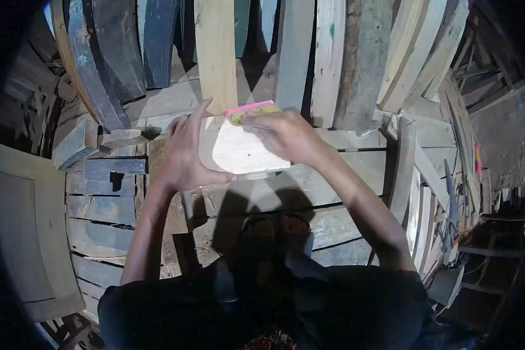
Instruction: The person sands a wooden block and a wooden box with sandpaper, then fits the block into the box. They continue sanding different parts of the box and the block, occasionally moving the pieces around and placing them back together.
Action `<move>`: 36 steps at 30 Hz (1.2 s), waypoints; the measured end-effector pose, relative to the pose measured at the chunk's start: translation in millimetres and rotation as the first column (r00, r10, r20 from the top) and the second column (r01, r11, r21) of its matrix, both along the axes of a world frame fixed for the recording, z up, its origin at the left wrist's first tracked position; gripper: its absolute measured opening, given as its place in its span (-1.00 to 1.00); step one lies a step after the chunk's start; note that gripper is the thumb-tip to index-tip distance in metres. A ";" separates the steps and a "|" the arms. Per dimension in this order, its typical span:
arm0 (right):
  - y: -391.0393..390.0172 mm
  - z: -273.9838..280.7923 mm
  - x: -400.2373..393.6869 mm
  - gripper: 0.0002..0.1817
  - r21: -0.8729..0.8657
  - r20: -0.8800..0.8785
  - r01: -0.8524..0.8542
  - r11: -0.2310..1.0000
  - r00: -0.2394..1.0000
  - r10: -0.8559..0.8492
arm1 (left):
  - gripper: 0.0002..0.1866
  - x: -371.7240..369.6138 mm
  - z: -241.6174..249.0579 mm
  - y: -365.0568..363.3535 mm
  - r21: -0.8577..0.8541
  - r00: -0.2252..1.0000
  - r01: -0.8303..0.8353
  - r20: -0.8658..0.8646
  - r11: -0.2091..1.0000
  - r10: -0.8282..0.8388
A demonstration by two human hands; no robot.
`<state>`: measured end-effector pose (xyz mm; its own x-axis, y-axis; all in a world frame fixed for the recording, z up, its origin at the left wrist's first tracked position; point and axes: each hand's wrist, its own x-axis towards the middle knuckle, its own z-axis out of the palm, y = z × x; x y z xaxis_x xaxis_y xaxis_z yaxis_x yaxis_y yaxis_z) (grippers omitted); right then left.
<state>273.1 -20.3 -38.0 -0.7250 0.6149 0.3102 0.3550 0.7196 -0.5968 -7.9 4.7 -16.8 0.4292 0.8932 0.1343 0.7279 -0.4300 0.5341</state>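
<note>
A pale wooden piece [248, 150] with a rounded left side and a small dark spot is held up in front of me. My left hand [184, 153] grips its left side, thumb along the near edge and fingers toward the far edge. At the far right corner, my right hand [290, 134] is closed over a flat yellow item with a bright pink edge [255, 111], which lies against the wood. The fingers partly hide this item, and I cannot tell what it is.
Long planks [216, 52] lean upright in a row ahead. Below is a slatted wooden floor [102, 210] with gaps. To the left stands a framed panel [26, 233] near a short wood block [76, 144]. More boards [402, 169] and a dark ladder-like frame [490, 252] are on the right.
</note>
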 end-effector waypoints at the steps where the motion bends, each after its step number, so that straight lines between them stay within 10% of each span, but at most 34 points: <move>1: 4.2 2.6 -4.6 -0.55 0.005 -0.005 -0.005 1.000 1.000 0.005 | 0.69 -0.6 2.1 2.2 -0.027 1.000 -0.008 0.014 1.000 0.008; 7: 52.2 22.4 16.8 -0.63 -0.180 -0.110 0.212 0.961 0.966 -0.234 | 0.65 0.9 7.4 1.0 -0.022 1.000 -0.008 0.010 1.000 0.008; 11: 55.1 43.9 85.0 -0.55 -0.413 -0.289 0.663 0.625 0.555 -0.780 | 0.63 2.7 12.3 4.2 -0.043 0.997 -0.049 -0.059 0.998 0.046; 15: 42.0 -68.6 170.1 -0.44 -0.238 -0.319 0.801 0.550 0.470 -0.823 | 0.38 -2.1 10.1 10.0 -0.012 0.999 0.040 -0.036 0.999 -0.041; 17: 15.6 -62.6 179.0 -0.28 -0.508 -0.051 0.675 0.535 0.596 -0.801 | -0.04 -6.8 -3.9 12.9 -0.008 0.979 0.020 0.201 1.000 -0.018; 21: -16.2 -114.5 197.7 -0.09 -0.505 0.415 0.726 0.467 0.679 -0.606 | -0.45 -30.7 -49.5 20.8 -0.263 0.695 -0.106 0.671 0.959 0.260; 22: -28.8 -123.0 191.1 0.01 -0.284 0.273 0.678 0.678 0.735 -0.621 | -0.43 -35.5 -62.1 23.5 -0.298 0.556 -0.132 0.767 0.945 0.320; 25: -30.5 -112.0 157.4 0.07 0.044 0.246 0.662 0.748 0.719 -0.650 | -0.44 -59.7 -95.1 27.1 -0.450 0.320 -0.191 0.812 0.872 0.489; 30: -12.6 -79.2 84.4 -0.02 -0.227 0.590 0.663 0.714 0.677 -0.441 | -0.35 -74.2 -129.9 9.1 -0.143 0.845 -0.135 0.501 0.980 0.189; 33: -5.7 -83.7 63.5 -0.10 -0.205 0.584 0.652 0.730 0.680 -0.443 | -0.29 -95.6 -150.6 13.7 -0.082 0.985 0.046 0.168 0.996 -0.031; 36: 1.0 -109.3 54.2 -0.23 0.063 0.485 0.559 0.826 0.706 -0.515 | -0.36 -105.5 -176.6 22.5 -0.078 0.959 0.126 0.263 0.989 -0.102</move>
